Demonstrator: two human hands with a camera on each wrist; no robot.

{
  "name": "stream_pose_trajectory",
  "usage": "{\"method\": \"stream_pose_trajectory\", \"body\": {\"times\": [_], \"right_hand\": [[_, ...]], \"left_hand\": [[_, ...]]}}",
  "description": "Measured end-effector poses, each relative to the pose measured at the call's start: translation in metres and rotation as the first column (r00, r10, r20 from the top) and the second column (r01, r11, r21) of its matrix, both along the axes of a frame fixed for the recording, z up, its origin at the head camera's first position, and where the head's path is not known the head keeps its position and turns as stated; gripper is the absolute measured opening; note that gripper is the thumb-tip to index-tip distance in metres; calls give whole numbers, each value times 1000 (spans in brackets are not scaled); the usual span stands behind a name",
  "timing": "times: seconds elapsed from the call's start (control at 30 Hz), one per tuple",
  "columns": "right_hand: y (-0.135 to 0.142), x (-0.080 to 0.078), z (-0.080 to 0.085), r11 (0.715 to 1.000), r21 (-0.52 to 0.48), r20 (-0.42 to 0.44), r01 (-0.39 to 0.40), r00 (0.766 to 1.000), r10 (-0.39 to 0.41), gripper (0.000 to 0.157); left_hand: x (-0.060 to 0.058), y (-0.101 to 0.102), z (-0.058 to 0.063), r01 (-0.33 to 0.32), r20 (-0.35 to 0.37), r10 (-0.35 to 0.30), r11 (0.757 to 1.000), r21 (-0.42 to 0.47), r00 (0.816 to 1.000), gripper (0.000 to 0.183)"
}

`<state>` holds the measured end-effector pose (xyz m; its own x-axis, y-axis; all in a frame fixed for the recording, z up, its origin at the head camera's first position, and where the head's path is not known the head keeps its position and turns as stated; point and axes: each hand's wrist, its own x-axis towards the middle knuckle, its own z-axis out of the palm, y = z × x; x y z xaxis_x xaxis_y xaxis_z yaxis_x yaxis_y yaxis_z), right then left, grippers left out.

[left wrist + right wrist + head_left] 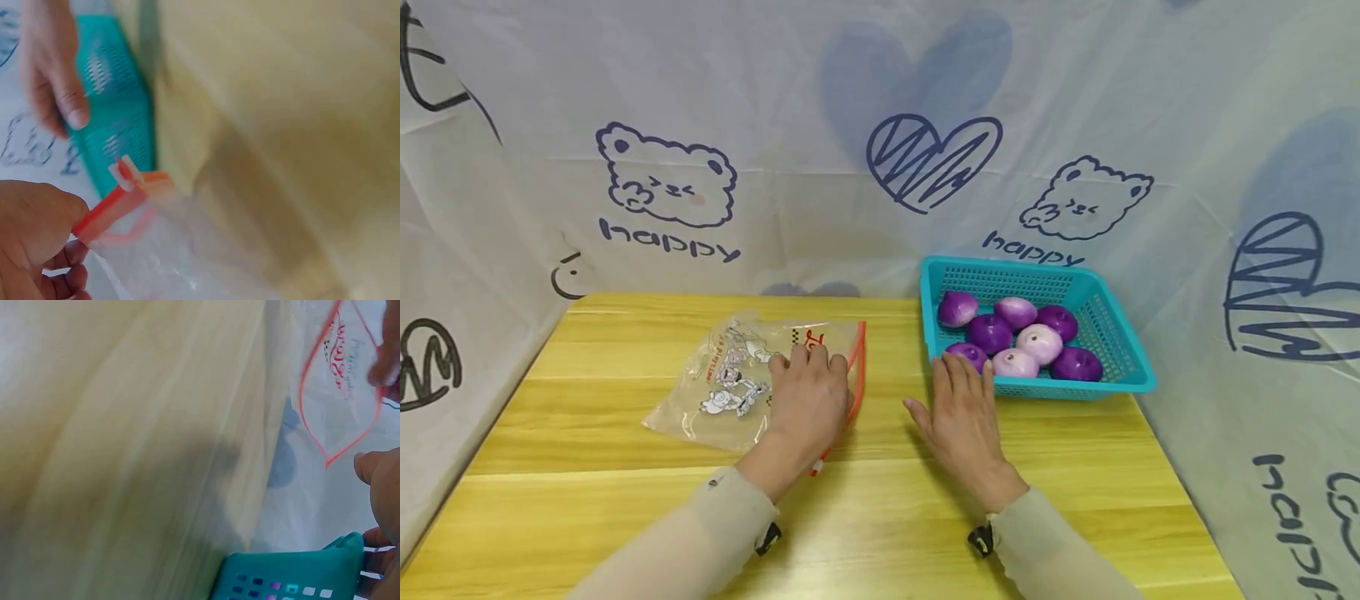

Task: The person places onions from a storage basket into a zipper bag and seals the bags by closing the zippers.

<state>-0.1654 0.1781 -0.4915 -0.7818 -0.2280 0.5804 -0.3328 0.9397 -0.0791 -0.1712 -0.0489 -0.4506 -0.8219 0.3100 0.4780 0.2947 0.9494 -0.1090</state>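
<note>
A clear zip bag (737,392) with cartoon prints and a red zip edge lies on the left half of the table. My left hand (808,400) pinches the bag's red edge between thumb and fingers, seen close in the left wrist view. The red rim gapes apart in a loop in the right wrist view. My right hand (962,417) reaches to the near left corner of a turquoise basket (1116,333), its fingers straight over the rim and the thumb spread away. Several purple onions (988,333), some paler, sit inside the basket.
The yellow wood-grain table (880,517) runs to a white cloth (805,100) printed with bears and hearts, hanging behind and at both sides. The basket stands near the table's back right edge, against the cloth.
</note>
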Motion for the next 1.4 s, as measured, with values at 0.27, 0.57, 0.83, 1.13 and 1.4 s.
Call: {"method": "stream_pose_trajectory", "body": {"times": [0.27, 0.57, 0.83, 1.13, 1.4], "right_hand": [[-9, -6, 13, 1000, -25, 10, 12, 1000, -12, 68], [-44, 1, 38, 980, -200, 46, -16, 999, 26, 45], [-65, -6, 52, 953, -292, 273, 78, 962, 5, 20], [-61, -17, 70, 973, -222, 314, -63, 940, 132, 15], [-66, -13, 81, 972, -197, 357, -131, 913, 195, 14]], "left_hand": [[-4, -14, 38, -17, -222, 59, 983, 185, 973, 15], [-2, -13, 56, -25, -226, 105, 944, 330, 968, 14], [28, -12, 76, -86, -44, 106, 943, 322, 993, 13], [56, -9, 112, -100, 188, 96, 995, 16, 977, 30], [43, 0, 119, -17, 114, 25, 997, -77, 993, 14]]}}
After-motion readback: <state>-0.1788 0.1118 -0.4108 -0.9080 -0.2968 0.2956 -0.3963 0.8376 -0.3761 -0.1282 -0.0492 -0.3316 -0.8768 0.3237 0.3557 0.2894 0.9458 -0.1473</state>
